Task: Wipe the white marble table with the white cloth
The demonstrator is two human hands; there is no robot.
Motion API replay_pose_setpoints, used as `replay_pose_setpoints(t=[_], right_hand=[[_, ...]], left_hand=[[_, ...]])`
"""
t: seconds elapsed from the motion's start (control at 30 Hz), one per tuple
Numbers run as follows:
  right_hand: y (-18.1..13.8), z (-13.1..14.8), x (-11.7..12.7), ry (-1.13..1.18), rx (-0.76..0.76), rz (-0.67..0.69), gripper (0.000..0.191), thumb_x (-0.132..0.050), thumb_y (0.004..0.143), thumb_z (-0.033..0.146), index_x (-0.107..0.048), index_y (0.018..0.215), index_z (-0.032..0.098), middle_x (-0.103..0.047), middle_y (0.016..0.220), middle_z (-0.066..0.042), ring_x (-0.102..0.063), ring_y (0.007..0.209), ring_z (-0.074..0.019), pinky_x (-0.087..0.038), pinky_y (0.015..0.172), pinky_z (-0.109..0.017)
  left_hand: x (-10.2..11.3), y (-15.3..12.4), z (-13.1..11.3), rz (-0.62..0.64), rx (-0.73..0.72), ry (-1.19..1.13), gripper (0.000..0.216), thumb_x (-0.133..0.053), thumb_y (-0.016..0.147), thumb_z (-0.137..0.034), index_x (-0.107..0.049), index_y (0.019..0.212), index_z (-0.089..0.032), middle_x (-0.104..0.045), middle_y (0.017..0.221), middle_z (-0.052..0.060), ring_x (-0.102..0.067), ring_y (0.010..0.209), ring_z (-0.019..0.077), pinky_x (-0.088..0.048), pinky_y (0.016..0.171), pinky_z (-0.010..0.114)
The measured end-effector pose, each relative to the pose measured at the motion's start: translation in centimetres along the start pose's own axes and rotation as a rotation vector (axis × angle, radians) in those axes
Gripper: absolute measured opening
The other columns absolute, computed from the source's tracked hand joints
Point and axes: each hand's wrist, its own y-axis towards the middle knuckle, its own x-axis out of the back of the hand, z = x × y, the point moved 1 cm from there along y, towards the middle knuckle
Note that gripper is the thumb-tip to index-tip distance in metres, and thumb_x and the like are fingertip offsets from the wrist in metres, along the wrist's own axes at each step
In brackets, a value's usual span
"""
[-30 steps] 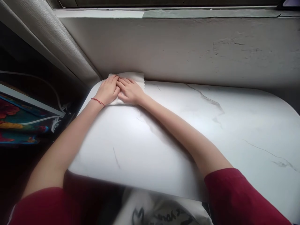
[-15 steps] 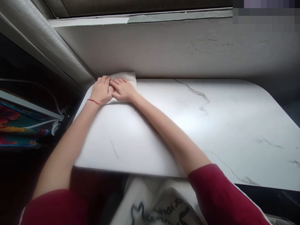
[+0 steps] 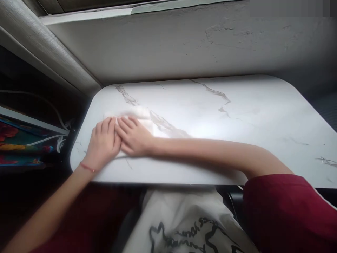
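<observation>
A white cloth [image 3: 143, 113] lies on the left part of the white marble-patterned tabletop [image 3: 168, 102]. My left hand [image 3: 104, 142], with a thin red string bracelet at the wrist, presses down on the cloth's left side. Beside it, my right hand [image 3: 135, 137] rests palm down on the cloth, fingers pointing up and left. The two hands touch at the thumbs and index fingers. Both hands lie mostly flat, with the cloth under them; its far edge shows beyond the fingertips, slightly blurred.
A grey wall [image 3: 147, 49] with flaking patches runs along the table's far edge. At the left stand a pale vertical post [image 3: 52, 38], white cables [image 3: 60, 142] and colourful fabric [image 3: 18, 140]. A light cloth with dark writing [image 3: 184, 228] hangs below the near edge.
Both hands have drawn the cloth from the far left corner back toward the table's near edge. The view has shifted slightly, and a grey vein at the far left is now uncovered.
</observation>
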Motion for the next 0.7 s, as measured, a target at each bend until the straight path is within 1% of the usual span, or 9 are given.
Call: replay_pose_setpoints(t=[0.07, 0.13, 0.2, 0.27, 0.33, 0.47, 0.53, 0.63, 0.7], right_hand=[[-1.1, 2.8, 0.3, -0.001, 0.021, -0.028, 0.059, -0.044, 0.098, 0.041, -0.059, 0.138, 0.0, -0.057, 0.145, -0.029, -0.051, 0.136, -0.0417, -0.037, 0.118, -0.062], [-1.4, 5.0, 0.2, -0.012, 0.057, -0.059, 0.057, -0.045, 0.097, 0.043, -0.064, 0.134, 0.003, -0.06, 0.143, -0.027, -0.054, 0.133, -0.0423, -0.039, 0.117, -0.063], [-0.9, 6.4, -0.2, -0.039, 0.1, -0.082, 0.056, -0.044, 0.098, 0.044, -0.067, 0.131, 0.005, -0.063, 0.14, -0.026, -0.057, 0.13, -0.0419, -0.04, 0.115, -0.062], [0.0, 7.1, -0.7, -0.063, 0.138, -0.08, 0.056, -0.04, 0.101, 0.045, -0.068, 0.13, 0.006, -0.064, 0.138, -0.025, -0.058, 0.127, -0.0412, -0.04, 0.115, -0.061], [1.2, 7.1, -1.0, -0.076, 0.162, -0.045, 0.055, -0.037, 0.103, 0.043, -0.066, 0.132, 0.007, -0.064, 0.138, -0.024, -0.057, 0.128, -0.0401, -0.039, 0.116, -0.061], [3.6, 6.2, -0.8, -0.111, 0.191, 0.136, 0.051, -0.033, 0.105, 0.037, -0.055, 0.141, 0.01, -0.054, 0.148, -0.021, -0.05, 0.138, -0.0377, -0.035, 0.12, -0.06], [4.8, 5.3, -0.9, -0.126, 0.192, 0.204, 0.05, -0.029, 0.105, 0.035, -0.051, 0.143, 0.011, -0.051, 0.151, -0.02, -0.047, 0.141, -0.0375, -0.035, 0.12, -0.061], [6.7, 2.7, -2.0, -0.119, 0.15, 0.178, 0.049, -0.028, 0.103, 0.032, -0.051, 0.141, 0.011, -0.054, 0.149, -0.017, -0.049, 0.14, -0.0361, -0.038, 0.119, -0.062], [8.1, 0.0, -3.7, -0.101, 0.111, 0.103, 0.048, -0.031, 0.101, 0.033, -0.055, 0.136, 0.011, -0.058, 0.145, -0.015, -0.054, 0.136, -0.0338, -0.04, 0.119, -0.057]], left_hand=[[0.8, -3.0, -0.3, 0.012, 0.018, 0.009, 0.082, -0.036, 0.093, -0.035, -0.002, 0.168, -0.03, -0.05, 0.155, 0.016, -0.056, 0.131, 0.0442, -0.047, 0.107, 0.061], [1.2, -5.4, 0.1, 0.01, 0.04, 0.006, 0.087, -0.038, 0.09, -0.038, 0.01, 0.163, -0.042, -0.049, 0.158, 0.009, -0.058, 0.13, 0.0464, -0.048, 0.104, 0.064], [1.4, -7.0, 0.9, -0.008, 0.076, -0.014, 0.09, -0.04, 0.085, -0.039, 0.01, 0.159, -0.049, -0.045, 0.162, 0.001, -0.057, 0.13, 0.0487, -0.049, 0.1, 0.067], [1.6, -7.8, 1.9, -0.017, 0.125, -0.034, 0.093, -0.043, 0.078, -0.039, 0.003, 0.158, -0.052, -0.041, 0.165, -0.006, -0.056, 0.131, 0.0509, -0.049, 0.098, 0.07], [1.7, -8.1, 2.9, -0.022, 0.171, -0.034, 0.094, -0.045, 0.075, -0.039, -0.004, 0.158, -0.052, -0.04, 0.165, -0.007, -0.053, 0.133, 0.053, -0.048, 0.097, 0.072], [1.6, -7.1, 4.7, -0.023, 0.185, 0.004, 0.085, -0.042, 0.086, -0.039, -0.005, 0.162, -0.049, -0.045, 0.163, 0.002, -0.046, 0.141, 0.0503, -0.045, 0.108, 0.069], [1.3, -5.7, 5.4, -0.026, 0.185, 0.021, 0.078, -0.038, 0.092, -0.041, -0.012, 0.165, -0.042, -0.047, 0.159, 0.009, -0.043, 0.144, 0.0476, -0.041, 0.114, 0.065], [0.6, -2.3, 6.2, -0.027, 0.213, 0.04, 0.068, -0.028, 0.098, -0.045, -0.03, 0.163, -0.025, -0.048, 0.154, 0.018, -0.042, 0.144, 0.0457, -0.04, 0.117, 0.062], [0.0, 0.8, 6.5, -0.001, 0.216, 0.046, 0.068, -0.023, 0.099, -0.044, -0.037, 0.158, -0.014, -0.044, 0.156, 0.021, -0.039, 0.145, 0.0441, -0.038, 0.118, 0.061]])
